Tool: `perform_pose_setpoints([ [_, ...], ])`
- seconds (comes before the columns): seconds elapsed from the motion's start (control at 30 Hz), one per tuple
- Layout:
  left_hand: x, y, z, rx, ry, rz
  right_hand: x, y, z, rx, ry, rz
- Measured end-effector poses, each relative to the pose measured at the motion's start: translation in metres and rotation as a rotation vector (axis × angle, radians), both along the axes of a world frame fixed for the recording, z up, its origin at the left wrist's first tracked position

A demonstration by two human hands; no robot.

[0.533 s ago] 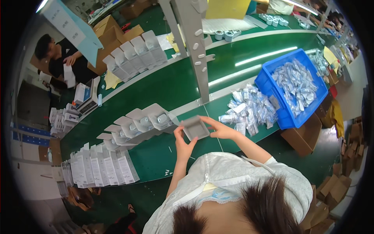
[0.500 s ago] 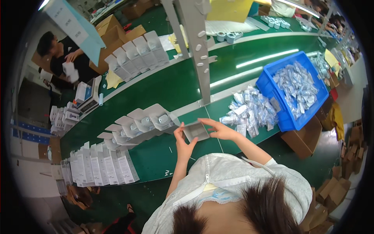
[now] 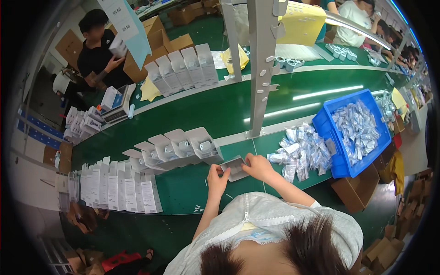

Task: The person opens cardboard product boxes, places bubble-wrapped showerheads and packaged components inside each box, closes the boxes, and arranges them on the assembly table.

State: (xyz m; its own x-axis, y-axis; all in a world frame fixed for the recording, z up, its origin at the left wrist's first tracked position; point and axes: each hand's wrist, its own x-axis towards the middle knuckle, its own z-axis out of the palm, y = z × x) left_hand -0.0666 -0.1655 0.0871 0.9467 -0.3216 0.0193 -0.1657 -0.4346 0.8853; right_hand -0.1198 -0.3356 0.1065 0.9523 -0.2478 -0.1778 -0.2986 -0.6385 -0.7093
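Observation:
A small open carton (image 3: 236, 172), white with a grey inside, is held between my two hands just above the green bench. My left hand (image 3: 217, 180) pinches its left side, thumb at the rim. Around its right edge my right hand (image 3: 259, 167) has its fingers curled. Left of the carton stands a row of open white boxes (image 3: 205, 145) with raised flaps and pale devices inside. Nearer the left front edge is a row of upright white boxes (image 3: 129, 190) with printed sides.
To the right lies a pile of small clear-bagged parts (image 3: 303, 149), beside a blue crate (image 3: 323, 120) holding more bags. A metal post (image 3: 260, 78) rises beyond my hands. Across the green belt (image 3: 183, 112) stand more open boxes (image 3: 184, 68) and a co-worker (image 3: 98, 50) holding a white box.
My view has shifted, so the bench appears lower and farther right. My right hand's fingers have drawn in from spread to curled at the carton's edge, and the carton has turned slightly.

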Motion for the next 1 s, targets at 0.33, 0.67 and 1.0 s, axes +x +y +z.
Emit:
perform_pose_setpoints([
  [0.33, 0.002, 0.0, 0.013, 0.464, -0.02, -0.075, -0.005, 0.005, 0.005, -0.172, 0.048, 0.092],
  [0.67, 0.017, 0.006, 0.008, 0.492, 0.049, -0.124, 0.0, 0.008, 0.002, -0.179, 0.099, 0.169],
  [1.0, 0.025, 0.023, -0.051, -0.147, 0.238, -0.121, 0.012, -0.011, -0.045, 0.061, 0.026, 0.146],
])
